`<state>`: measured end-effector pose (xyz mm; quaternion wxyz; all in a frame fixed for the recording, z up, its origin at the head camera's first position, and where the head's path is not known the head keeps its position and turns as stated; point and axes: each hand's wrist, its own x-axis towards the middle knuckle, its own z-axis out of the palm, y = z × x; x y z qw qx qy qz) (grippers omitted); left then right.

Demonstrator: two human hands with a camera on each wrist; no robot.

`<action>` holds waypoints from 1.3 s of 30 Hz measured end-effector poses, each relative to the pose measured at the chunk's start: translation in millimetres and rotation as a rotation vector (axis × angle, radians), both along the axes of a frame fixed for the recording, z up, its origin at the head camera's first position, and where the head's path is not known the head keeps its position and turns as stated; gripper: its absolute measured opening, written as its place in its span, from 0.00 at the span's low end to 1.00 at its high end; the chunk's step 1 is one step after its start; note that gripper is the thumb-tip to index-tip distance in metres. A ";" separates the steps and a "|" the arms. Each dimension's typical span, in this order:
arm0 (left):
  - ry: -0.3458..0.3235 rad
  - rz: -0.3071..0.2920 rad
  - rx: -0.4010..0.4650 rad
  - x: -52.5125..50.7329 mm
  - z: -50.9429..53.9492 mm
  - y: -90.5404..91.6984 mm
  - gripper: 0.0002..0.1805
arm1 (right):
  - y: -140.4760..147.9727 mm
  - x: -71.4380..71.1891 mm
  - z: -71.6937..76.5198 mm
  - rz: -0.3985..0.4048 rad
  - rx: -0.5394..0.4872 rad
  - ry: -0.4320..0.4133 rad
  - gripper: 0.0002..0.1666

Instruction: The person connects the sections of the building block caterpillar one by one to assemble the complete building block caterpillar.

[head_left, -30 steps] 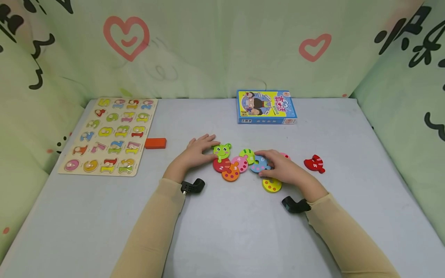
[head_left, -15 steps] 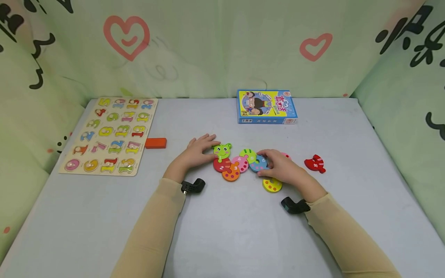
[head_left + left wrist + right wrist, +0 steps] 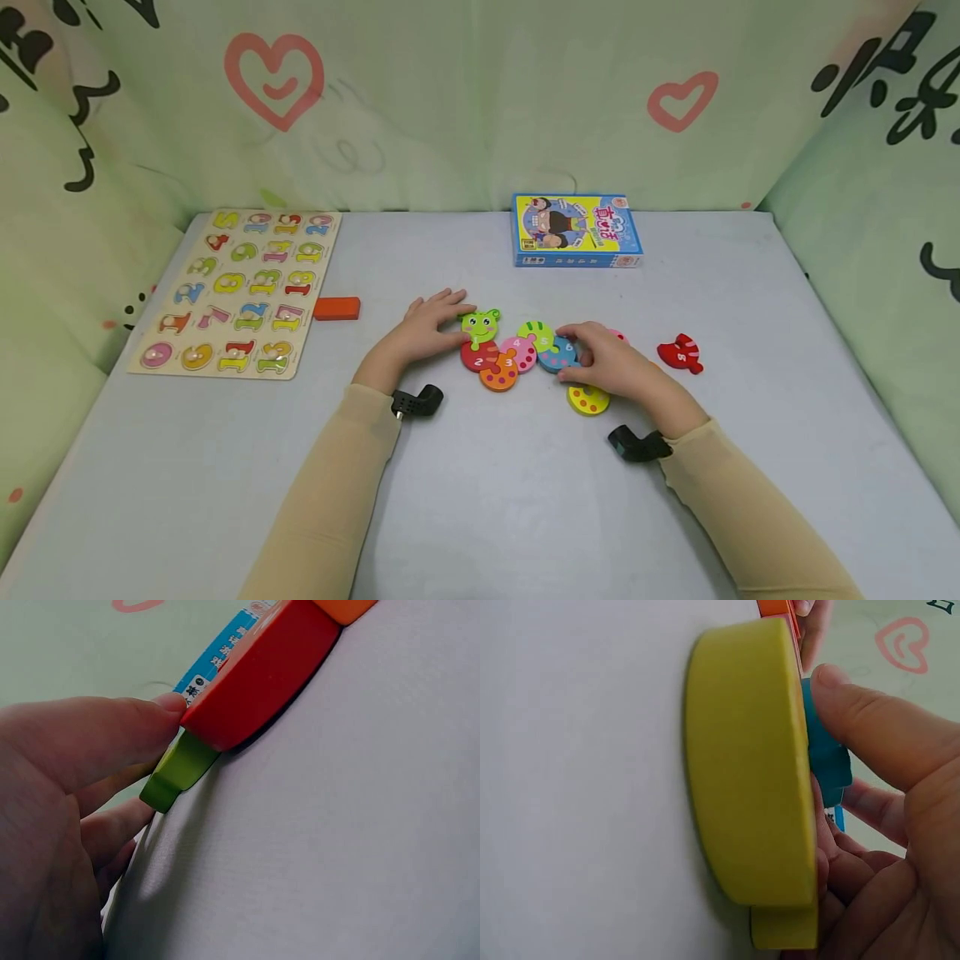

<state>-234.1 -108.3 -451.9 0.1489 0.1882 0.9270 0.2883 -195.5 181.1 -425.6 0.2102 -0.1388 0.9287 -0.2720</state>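
Observation:
A row of linked caterpillar puzzle pieces lies on the table. My left hand point(image 3: 422, 333) rests at its left end with fingers extended. There, the left thumb touches the edge of the red number 2 piece point(image 3: 262, 682), beside the green smiling head piece point(image 3: 480, 327). Orange point(image 3: 498, 375), pink point(image 3: 519, 353) and green striped point(image 3: 536, 335) pieces follow. My right hand point(image 3: 611, 362) pinches the blue number 6 piece point(image 3: 557, 356) between thumb and fingers, against the striped one. Just below that hand lies a yellow dotted piece point(image 3: 588, 400); another pink piece point(image 3: 619, 335) is mostly hidden behind it.
Off to the right lies a red number 8 tail piece point(image 3: 681, 354). A blue and yellow box point(image 3: 576, 232) stands at the back. On the left are a wooden number board point(image 3: 225, 312) and an orange block point(image 3: 337, 308). Fabric walls enclose the table point(image 3: 480, 500).
The blue piece has turned slightly in my right hand, so its number 6 shows more plainly. My left hand has stayed in place at the head end.

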 end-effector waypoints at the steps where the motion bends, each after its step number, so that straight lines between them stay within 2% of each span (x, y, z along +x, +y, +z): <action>1: 0.000 -0.001 0.000 0.0 -0.2 0.1 0.29 | 0.7 0.4 0.4 -0.003 -0.004 0.001 0.43; 7: -0.002 -0.004 -0.002 0.6 -0.4 0.2 0.29 | 11.3 2.0 12.0 -0.008 -0.056 0.011 0.41; 13: -0.003 -0.002 -0.002 0.9 -0.2 0.2 0.29 | 32.0 8.3 36.6 -0.108 -0.097 0.051 0.37; 16: 0.001 0.000 -0.004 0.5 -0.3 0.3 0.29 | 41.0 16.3 43.3 -0.133 -0.095 0.081 0.35; 19: 0.005 -0.003 -0.008 -0.3 -0.4 0.4 0.29 | 44.6 27.6 40.1 -0.095 -0.088 0.120 0.34; 23: 0.010 -0.013 -0.011 -1.5 0.0 0.5 0.29 | 41.2 42.5 26.4 0.011 -0.058 0.144 0.35; 28: 0.011 -0.005 -0.016 -1.9 0.6 -0.5 0.29 | 32.7 50.3 12.9 0.101 0.032 0.169 0.39; 34: 0.003 -0.006 -0.014 -0.4 -0.4 -0.7 0.29 | 28.5 52.5 7.3 0.125 0.117 0.191 0.42; 39: 0.000 -0.008 -0.013 0.2 -0.8 -1.0 0.29 | 29.0 53.5 6.7 0.114 0.096 0.169 0.40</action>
